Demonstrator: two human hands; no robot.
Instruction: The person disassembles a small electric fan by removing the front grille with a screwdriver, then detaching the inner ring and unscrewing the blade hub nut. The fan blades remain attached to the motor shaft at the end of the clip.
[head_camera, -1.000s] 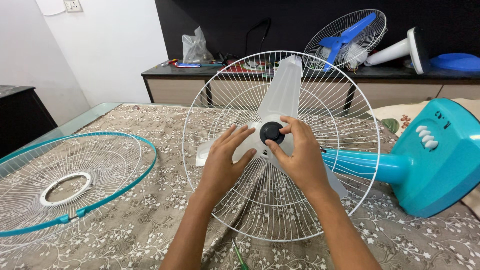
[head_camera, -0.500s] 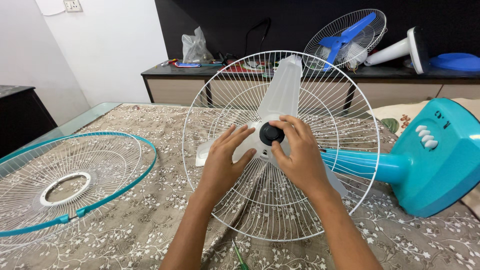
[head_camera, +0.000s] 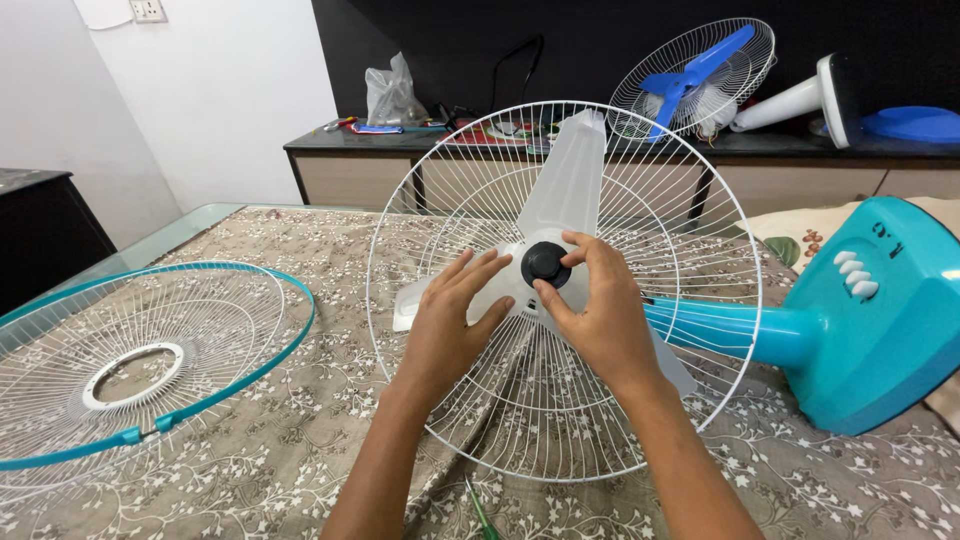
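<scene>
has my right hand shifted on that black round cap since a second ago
Yes. The right hand stays at the black round cap, but its fingers swung over the top, then back, while the translucent blade stayed put.

light: bright, even indoor | shadows: soft, faint | focus: sharp | edges: slight wide-angle bend

Loose teal-rimmed grille (head_camera: 150, 365) left; blue-bladed fan (head_camera: 690, 75), plastic bag (head_camera: 392, 95) on sideboard (head_camera: 330, 145).
</scene>
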